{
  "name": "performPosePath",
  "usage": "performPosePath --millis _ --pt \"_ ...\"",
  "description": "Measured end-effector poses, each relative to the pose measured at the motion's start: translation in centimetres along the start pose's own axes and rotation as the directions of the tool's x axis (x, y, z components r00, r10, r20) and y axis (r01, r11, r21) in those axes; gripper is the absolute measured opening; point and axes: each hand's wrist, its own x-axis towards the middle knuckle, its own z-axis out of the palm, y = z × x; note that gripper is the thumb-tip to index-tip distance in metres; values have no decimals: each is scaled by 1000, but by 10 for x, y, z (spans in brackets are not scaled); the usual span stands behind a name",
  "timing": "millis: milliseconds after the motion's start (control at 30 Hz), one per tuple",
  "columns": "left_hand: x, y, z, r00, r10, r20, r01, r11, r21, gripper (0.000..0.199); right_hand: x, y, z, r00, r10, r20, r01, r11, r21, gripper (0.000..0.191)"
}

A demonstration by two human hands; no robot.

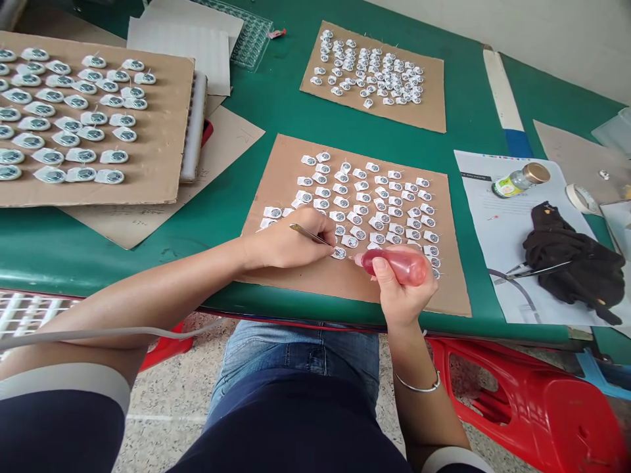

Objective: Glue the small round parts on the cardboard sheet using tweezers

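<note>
My left hand [300, 238] is closed around thin metal tweezers [308, 233] and rests over the near part of a cardboard sheet [296, 279]. Beside its fingertips lies a small white tag-like piece with a dark round pattern [339, 253]. In my right hand [404, 289] is a soft squeeze bottle [397, 265] with red contents, its nozzle pointing left at that piece, a small gap apart as far as I can see. Rows of similar white pieces [362, 210] cover the sheet. Some of them are hidden behind my hands.
Another cardboard sheet [310, 59] with like pieces lies farther back; a raised one [162, 144] stands left. At right are a printed paper [473, 217], a small capped jar [515, 182], a tape roll [582, 198] and a black cloth [576, 256]. A red stool [557, 407] stands below.
</note>
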Motion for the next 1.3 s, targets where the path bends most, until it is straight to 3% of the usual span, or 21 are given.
performPosePath --millis 567,1300 --pt "0 -3 1 1000 16 -4 -16 1000 3 11 0 1 1 1000 -23 9 23 999 32 22" --pt "2 -5 1 1000 -26 10 26 999 -21 11 4 -5 4 987 -151 60 146 987 70 19"
